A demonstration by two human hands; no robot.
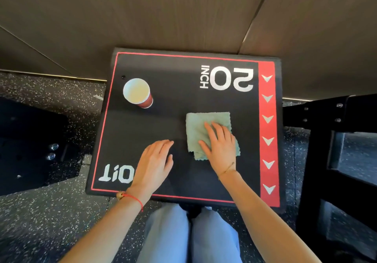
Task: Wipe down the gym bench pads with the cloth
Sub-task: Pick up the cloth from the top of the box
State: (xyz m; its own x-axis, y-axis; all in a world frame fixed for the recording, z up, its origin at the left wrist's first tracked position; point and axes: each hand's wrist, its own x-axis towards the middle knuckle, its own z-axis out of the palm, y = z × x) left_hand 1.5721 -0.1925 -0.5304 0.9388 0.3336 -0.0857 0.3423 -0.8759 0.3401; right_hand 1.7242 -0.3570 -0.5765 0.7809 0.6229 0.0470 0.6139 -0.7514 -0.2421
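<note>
Wiping barely begun: right hand (219, 142) spread flat on folded green cloth (208, 128), black padded top (173, 120) toward ten o'clock unwiped.

A black pad (142, 132) with red trim stood on speckled floor (40, 222), bearing a paper cup (138, 93) at its far left, a green cloth (201, 128) right of centre, and both hands flat.
</note>
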